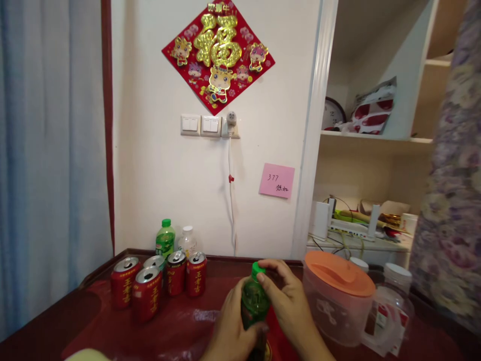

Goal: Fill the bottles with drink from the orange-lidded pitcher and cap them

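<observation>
A green plastic drink bottle point(255, 301) stands upright between my hands, low in the middle of the view. My left hand point(235, 321) wraps round its body from the left. The fingers and thumb of my right hand point(283, 296) pinch the green bottle cap point(257, 269), which sits on the neck. Below the left thumb the bottle's lower part is dark and partly hidden, with a bit of red and gold behind it.
Several red drink cans point(147, 296) stand at the left, before another green-capped bottle point(165, 239) and a white-capped clear bottle point(188, 241). At the right are a clear pitcher with an orange lid point(340, 273) and a clear jar point(394, 296). A pale round edge point(88, 355) shows at bottom left.
</observation>
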`<action>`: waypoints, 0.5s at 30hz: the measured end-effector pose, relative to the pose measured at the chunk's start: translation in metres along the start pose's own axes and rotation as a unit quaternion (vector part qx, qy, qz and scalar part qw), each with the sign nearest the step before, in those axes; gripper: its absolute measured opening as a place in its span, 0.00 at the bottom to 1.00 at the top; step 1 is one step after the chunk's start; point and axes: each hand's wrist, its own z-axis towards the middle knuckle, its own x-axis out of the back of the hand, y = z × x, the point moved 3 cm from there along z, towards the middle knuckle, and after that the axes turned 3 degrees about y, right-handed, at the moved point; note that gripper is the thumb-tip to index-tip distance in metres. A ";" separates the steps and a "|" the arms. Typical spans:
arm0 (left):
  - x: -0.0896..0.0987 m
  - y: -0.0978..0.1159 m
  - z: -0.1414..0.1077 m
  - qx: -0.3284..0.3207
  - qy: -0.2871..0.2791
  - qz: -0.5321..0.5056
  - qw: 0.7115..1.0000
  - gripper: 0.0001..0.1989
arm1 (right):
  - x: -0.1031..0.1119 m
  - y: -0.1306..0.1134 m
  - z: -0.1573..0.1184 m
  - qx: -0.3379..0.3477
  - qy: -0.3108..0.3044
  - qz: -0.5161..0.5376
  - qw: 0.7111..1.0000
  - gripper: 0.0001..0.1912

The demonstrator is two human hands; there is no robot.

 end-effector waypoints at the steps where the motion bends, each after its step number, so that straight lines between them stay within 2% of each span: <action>1: 0.000 -0.001 0.000 0.000 -0.002 0.003 1.000 0.39 | -0.001 0.000 0.000 -0.001 0.001 -0.002 1.000 0.12; 4: 0.001 -0.005 0.002 0.005 -0.007 0.008 1.000 0.40 | -0.002 -0.002 0.001 -0.006 -0.003 -0.001 1.000 0.13; 9: 0.001 -0.011 0.002 -0.023 -0.004 -0.002 1.000 0.40 | -0.003 0.001 0.002 -0.064 -0.010 0.022 0.998 0.20; 15: 0.002 -0.014 0.001 -0.005 0.004 0.009 1.000 0.40 | -0.001 0.006 0.003 -0.040 0.039 0.030 0.998 0.22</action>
